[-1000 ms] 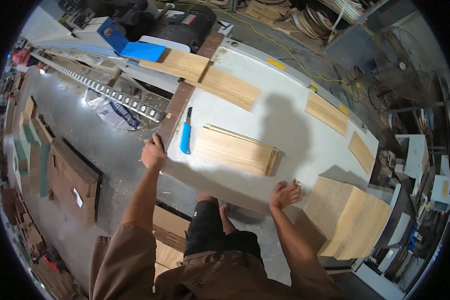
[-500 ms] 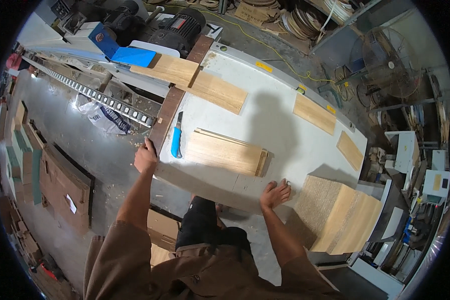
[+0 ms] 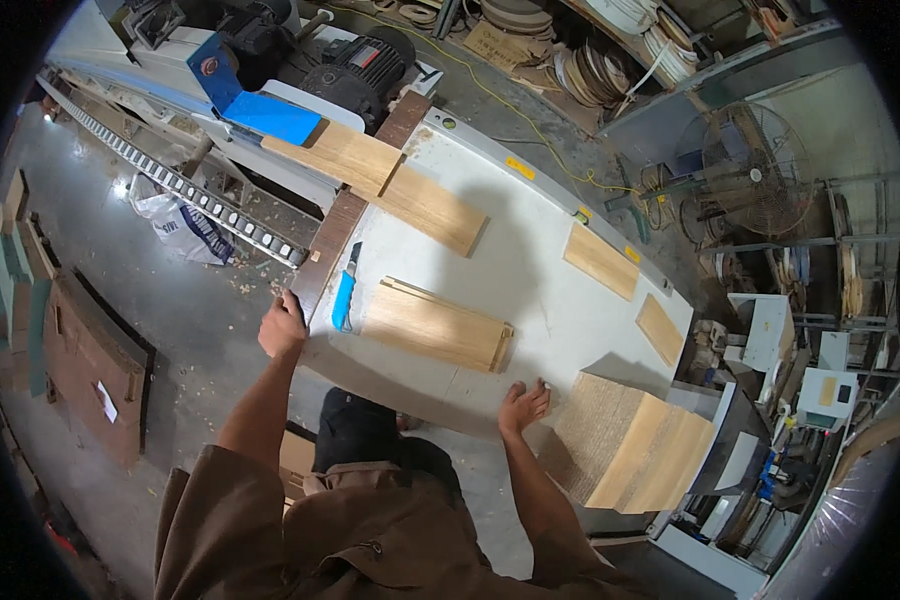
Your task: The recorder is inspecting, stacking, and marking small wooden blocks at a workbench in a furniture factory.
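The white table [image 3: 560, 325] lies right in front of the person, with a brown strip [image 3: 336, 235] along its left edge. The hands are well apart. The left hand [image 3: 282, 327] curls at the strip's near end; how firmly it grips, I cannot tell. The right hand [image 3: 523, 408] lies on the near edge with its fingers loosely spread, holding nothing that shows. For steady support, this wide stance looks sound: weight is best shared between both hands, with the left fingertips kept off any sharp corner.

Between the hands, farther in, sits the short stack [image 3: 432, 328] of planks, its layers slightly out of line; squaring their ends would make it easier to handle. The knife [image 3: 343, 298] is just beside it, blade toward the far side, handle toward the person; reaching over it calls for care.

Beyond, one plank [image 3: 435, 210] rests on the table and another [image 3: 345, 160] meets it over the strip, its far end by the blue guard [image 3: 280, 122]. Fingers are best kept clear there. The big stack [image 3: 660, 455] stands right of the right hand, near but apart.
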Demonstrator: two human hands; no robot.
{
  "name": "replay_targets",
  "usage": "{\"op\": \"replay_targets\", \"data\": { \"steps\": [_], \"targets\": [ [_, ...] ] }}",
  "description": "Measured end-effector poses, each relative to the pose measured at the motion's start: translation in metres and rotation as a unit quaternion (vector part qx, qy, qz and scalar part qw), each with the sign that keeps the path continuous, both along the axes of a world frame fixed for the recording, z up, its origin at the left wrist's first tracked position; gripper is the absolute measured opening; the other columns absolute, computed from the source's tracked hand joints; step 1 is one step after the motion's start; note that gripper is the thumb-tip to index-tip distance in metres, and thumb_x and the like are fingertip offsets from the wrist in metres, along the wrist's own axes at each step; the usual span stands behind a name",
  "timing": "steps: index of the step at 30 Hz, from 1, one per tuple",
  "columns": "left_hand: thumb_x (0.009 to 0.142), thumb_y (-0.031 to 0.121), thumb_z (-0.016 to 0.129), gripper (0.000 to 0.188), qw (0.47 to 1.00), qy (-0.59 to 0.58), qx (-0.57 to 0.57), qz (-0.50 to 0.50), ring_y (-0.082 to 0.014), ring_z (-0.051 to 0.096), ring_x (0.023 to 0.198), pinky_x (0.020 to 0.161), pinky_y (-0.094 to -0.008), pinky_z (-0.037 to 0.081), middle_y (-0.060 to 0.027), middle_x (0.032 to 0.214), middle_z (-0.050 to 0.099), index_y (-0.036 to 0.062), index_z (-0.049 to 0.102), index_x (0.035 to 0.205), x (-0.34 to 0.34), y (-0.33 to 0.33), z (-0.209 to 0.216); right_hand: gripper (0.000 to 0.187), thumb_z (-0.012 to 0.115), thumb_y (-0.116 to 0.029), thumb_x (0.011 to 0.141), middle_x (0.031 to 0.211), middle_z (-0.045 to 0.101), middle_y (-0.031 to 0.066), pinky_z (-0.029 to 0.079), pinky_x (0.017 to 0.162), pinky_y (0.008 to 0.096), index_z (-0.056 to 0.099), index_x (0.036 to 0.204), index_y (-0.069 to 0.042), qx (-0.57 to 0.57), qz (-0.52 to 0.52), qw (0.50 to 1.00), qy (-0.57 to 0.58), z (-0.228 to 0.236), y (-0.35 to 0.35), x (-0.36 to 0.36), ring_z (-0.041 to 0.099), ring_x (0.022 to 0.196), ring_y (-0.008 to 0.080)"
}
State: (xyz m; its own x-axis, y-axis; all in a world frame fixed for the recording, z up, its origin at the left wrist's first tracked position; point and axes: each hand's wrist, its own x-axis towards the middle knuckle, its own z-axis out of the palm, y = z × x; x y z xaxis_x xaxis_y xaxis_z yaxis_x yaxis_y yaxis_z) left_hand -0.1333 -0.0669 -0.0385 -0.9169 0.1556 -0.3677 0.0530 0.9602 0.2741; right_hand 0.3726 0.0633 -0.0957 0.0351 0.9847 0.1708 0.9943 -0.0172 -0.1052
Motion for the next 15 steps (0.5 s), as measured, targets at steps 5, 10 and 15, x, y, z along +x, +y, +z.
{"op": "replay_targets", "data": {
  "steps": [5,10,15],
  "targets": [
    [0.108,0.059,0.035,0.059,1.000,0.012,0.004,-0.003,-0.0443,0.072,0.102,0.087,-0.0544,0.056,-0.0201,0.106,0.078,0.0178,0.075,0.121,-0.002,-0.008,-0.001,0.034,0.069,-0.033,0.096,0.120,0.066,0.0223,0.044,0.100,0.0555,0.066,0.109,-0.001,-0.121,0.175,0.972,0.100,0.063,-0.054,0.019,0.057,0.118,0.0436],
    [0.108,0.061,0.034,0.062,0.999,-0.005,0.005,-0.032,-0.0462,0.071,0.102,0.087,-0.0576,0.055,-0.0198,0.108,0.077,0.0166,0.074,0.122,0.002,-0.012,-0.011,0.052,0.070,-0.055,0.095,0.105,0.073,0.0275,0.053,0.094,0.0540,0.075,0.100,-0.003,-0.544,0.048,0.836,0.047,0.083,-0.170,0.079,0.068,0.109,0.0429],
    [0.108,0.064,0.029,0.066,0.999,-0.014,0.018,-0.037,-0.0470,0.069,0.109,0.091,-0.0587,0.054,-0.0203,0.115,0.075,0.0198,0.073,0.129,-0.004,-0.008,-0.008,0.057,0.067,-0.059,0.099,0.106,0.073,0.0216,0.052,0.089,0.0481,0.073,0.101,-0.002,-0.535,-0.066,0.823,0.176,0.116,-0.244,0.070,0.069,0.102,0.0393]
  ]
}}
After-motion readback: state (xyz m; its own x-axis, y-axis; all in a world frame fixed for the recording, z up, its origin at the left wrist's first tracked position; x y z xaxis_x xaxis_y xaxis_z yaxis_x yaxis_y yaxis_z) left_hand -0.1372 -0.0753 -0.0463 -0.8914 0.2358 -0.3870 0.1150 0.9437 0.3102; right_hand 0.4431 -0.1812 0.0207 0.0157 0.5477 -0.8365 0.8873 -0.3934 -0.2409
